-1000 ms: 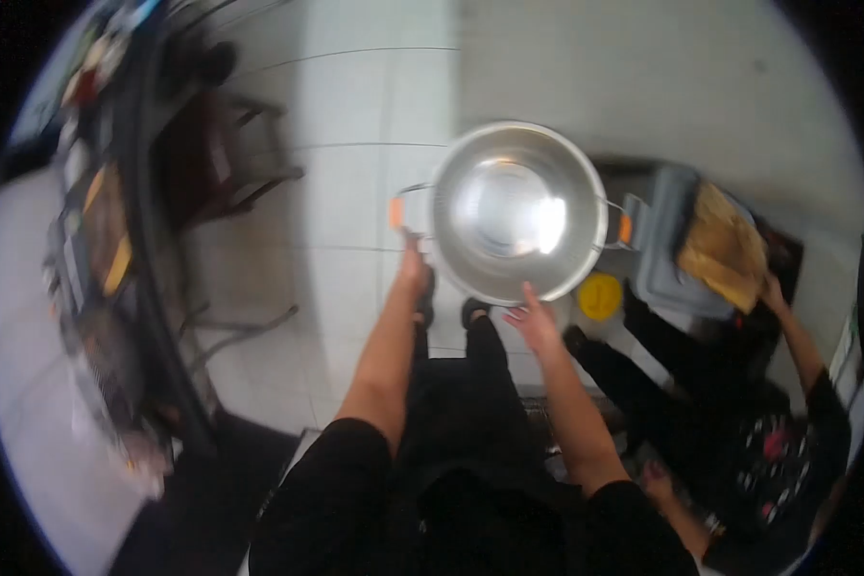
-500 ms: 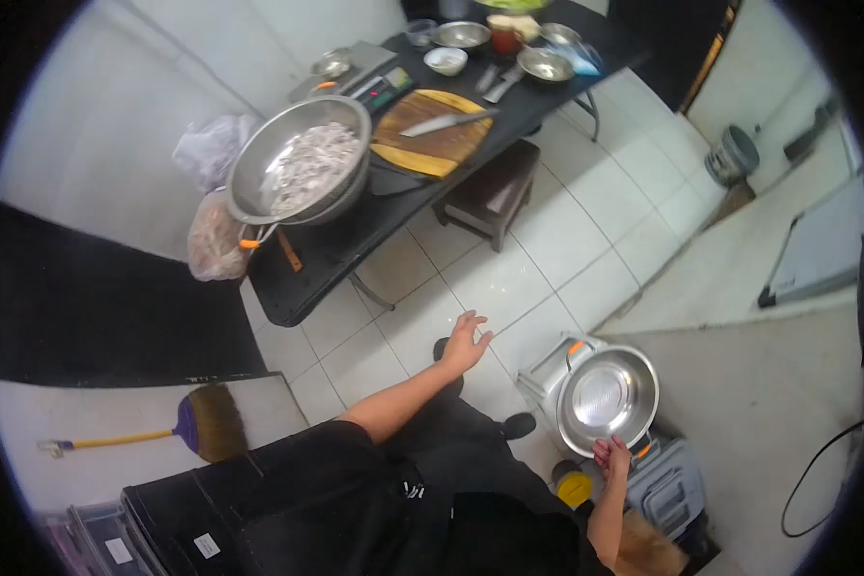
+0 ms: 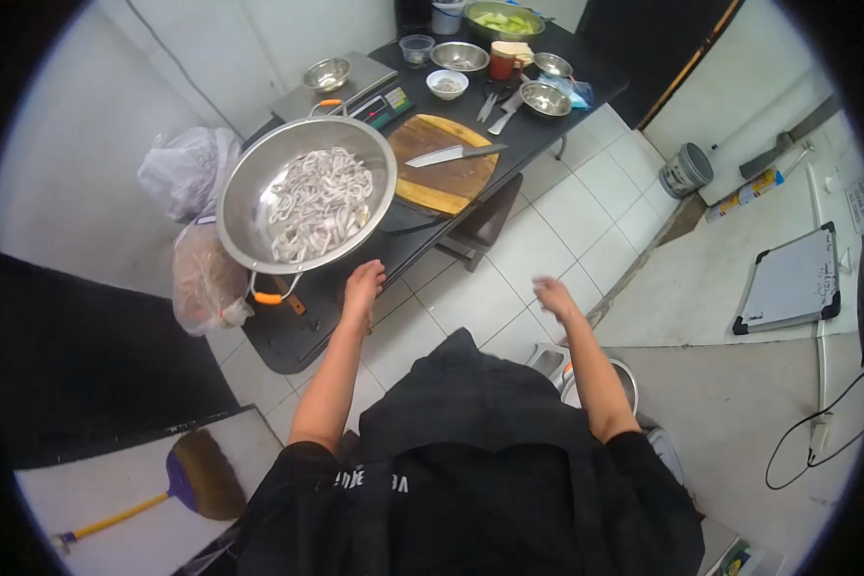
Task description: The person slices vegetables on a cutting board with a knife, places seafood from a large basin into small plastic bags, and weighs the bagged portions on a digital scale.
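A large steel pot (image 3: 245, 182) with orange handles stands on the black table (image 3: 298, 350), pale strips (image 3: 322, 204) lying inside it. Just below and right of this pot is my left hand (image 3: 363, 288), apart from it, with nothing visible in its fingers. My right hand (image 3: 553, 294) is over the tiled floor, blurred, and its fingers are not clear. Under my right forearm, a second steel pot (image 3: 628, 382) shows only in part, beside a light stool (image 3: 547, 360). A knife (image 3: 442, 155) rests on the wooden cutting board (image 3: 456, 182).
Behind the pot is a scale (image 3: 379, 108) with a small bowl. Several bowls, a red mug (image 3: 503, 60) and a basin of green pieces (image 3: 505, 21) stand farther back. Plastic bags (image 3: 206, 274) sit left of the pot. A dark stool (image 3: 485, 226) is by the table.
The view has turned toward the table. My right hand has come off the empty steel pot it touched. My left hand is now close to the pot of pale strips.
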### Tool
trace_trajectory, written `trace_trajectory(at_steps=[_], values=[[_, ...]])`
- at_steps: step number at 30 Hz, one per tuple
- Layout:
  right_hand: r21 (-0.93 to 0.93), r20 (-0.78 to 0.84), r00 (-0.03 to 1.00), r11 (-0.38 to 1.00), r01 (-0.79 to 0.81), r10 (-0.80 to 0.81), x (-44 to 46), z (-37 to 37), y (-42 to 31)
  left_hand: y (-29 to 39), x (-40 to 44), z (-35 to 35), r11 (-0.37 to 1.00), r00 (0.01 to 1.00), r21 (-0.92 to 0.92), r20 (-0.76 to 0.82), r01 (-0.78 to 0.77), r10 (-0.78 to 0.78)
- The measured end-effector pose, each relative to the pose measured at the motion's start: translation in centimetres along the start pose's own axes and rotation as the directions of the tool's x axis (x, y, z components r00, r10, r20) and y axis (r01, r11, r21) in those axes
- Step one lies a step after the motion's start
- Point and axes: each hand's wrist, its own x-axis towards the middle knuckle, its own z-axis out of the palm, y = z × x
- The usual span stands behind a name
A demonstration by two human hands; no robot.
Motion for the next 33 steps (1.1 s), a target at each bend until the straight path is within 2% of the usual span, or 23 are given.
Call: trace_trajectory(at_steps=[2, 4, 6, 7, 8, 11, 13, 14, 15, 17, 18, 20, 21, 22, 23, 24, 25, 26, 27, 28, 29, 32, 33], values=[[-0.168, -0.038, 0.973, 0.961, 0.218, -0.227, 4.2, -1.0, -5.0, 0.2, 1.7, 1.2, 0.998, 0.997, 0.037, 0.041, 0.058, -0.06], [-0.06, -0.015, 0.975, 0.974, 0.219, -0.22, 7.7, -2.3, -9.4, -0.2, 3.4, 2.8, 0.991, 0.99, 0.061, 0.059, 0.121, -0.124], [-0.04, -0.003, 0.981, 0.98, 0.194, -0.195, 11.4, -4.2, -12.4, 0.2, 5.6, 4.6, 0.985, 0.986, 0.084, 0.069, 0.147, -0.153], [-0.009, -0.002, 0.986, 0.986, 0.167, -0.167, 13.7, -4.7, -13.9, 0.7, 6.4, 5.6, 0.992, 0.991, 0.099, 0.105, 0.075, -0.086], [-0.007, 0.01, 0.982, 0.982, 0.186, -0.186, 16.2, -5.3, -15.2, 1.4, 7.5, 6.7, 0.986, 0.988, 0.147, 0.121, 0.075, -0.093], [-0.11, -0.089, 0.946, 0.947, 0.301, -0.311, 24.8, -7.0, -16.9, 2.6, 11.6, 9.0, 0.981, 0.986, 0.167, 0.119, 0.096, -0.117], [-0.184, -0.073, 0.931, 0.922, 0.34, -0.358, 29.6, -7.6, -17.9, 3.3, 14.7, 10.6, 0.978, 0.983, 0.11, -0.072, 0.175, -0.168], [-0.253, -0.054, 0.918, 0.895, 0.368, -0.393, 32.2, -8.4, -18.9, 4.0, 16.6, 11.5, 0.983, 0.985, 0.093, -0.08, 0.161, -0.154], [-0.25, -0.04, 0.916, 0.891, 0.378, -0.4, 33.7, -9.1, -20.1, 3.7, 18.0, 11.5, 0.973, 0.964, 0.045, -0.152, 0.227, -0.218], [-0.199, 0.177, 0.946, 0.931, 0.305, -0.272, 35.4, -10.5, -22.0, 3.7, 18.6, 12.9, 0.952, 0.923, -0.012, -0.242, 0.306, -0.3], [-0.192, 0.195, 0.94, 0.929, 0.315, -0.279, 36.7, -11.1, -22.3, 4.2, 18.9, 13.9, 0.937, 0.891, -0.046, -0.297, 0.346, -0.343], [-0.17, 0.176, 0.874, 0.861, 0.48, -0.452, 39.7, -11.9, -21.5, 5.2, 19.8, 15.4, 0.918, 0.847, -0.094, -0.358, 0.386, -0.393], [-0.122, 0.17, 0.914, 0.912, 0.391, -0.369, 40.3, -13.2, -22.3, 5.2, 20.1, 15.8, 0.931, 0.886, -0.104, -0.286, 0.35, -0.365], [-0.116, 0.083, 0.9, 0.893, 0.435, -0.428, 42.2, -13.8, -21.9, 5.3, 20.3, 16.1, 0.942, 0.918, -0.117, -0.214, 0.315, -0.333], [-0.113, -0.002, 0.876, 0.871, 0.479, -0.482, 44.3, -14.7, -21.5, 5.3, 20.4, 16.4, 0.936, 0.909, -0.129, -0.227, 0.326, -0.348], [-0.043, -0.056, 0.9, 0.901, 0.431, -0.433, 49.2, -14.5, -19.5, 5.5, 20.1, 16.7, 0.949, 0.924, -0.106, -0.219, 0.298, -0.315], [0.199, -0.053, 0.926, 0.905, 0.376, -0.373, 49.3, -16.6, -21.4, 5.5, 19.7, 16.8, 0.96, 0.936, -0.087, -0.214, 0.266, -0.279], [0.289, -0.071, 0.96, 0.916, 0.279, -0.27, 51.1, -18.0, -22.7, 5.3, 19.5, 17.0, 0.956, 0.927, -0.108, -0.238, 0.271, -0.29], [0.46, -0.098, 0.939, 0.821, 0.338, -0.331, 53.2, -19.0, -23.3, 5.0, 19.6, 17.3, 0.959, 0.902, -0.083, -0.327, 0.269, -0.282], [0.468, -0.1, 0.962, 0.841, 0.272, -0.255, 53.8, -20.1, -25.2, 4.6, 19.6, 17.4, 0.96, 0.869, -0.056, -0.413, 0.273, -0.271], [0.513, -0.071, 0.971, 0.826, 0.233, -0.23, 54.6, -21.0, -26.3, 4.1, 19.7, 17.3, 0.958, 0.858, -0.071, -0.43, 0.278, -0.28], [0.525, 0.007, 0.981, 0.836, 0.162, -0.195, 54.3, -21.7, -28.3, 4.6, 19.6, 16.2, 0.967, 0.899, 0.053, -0.385, 0.25, -0.211], [0.535, 0.036, 0.984, 0.835, 0.13, -0.176, 53.6, -21.8, -28.7, 6.8, 19.0, 16.1, 0.932, 0.905, 0.089, -0.289, 0.351, -0.313]])
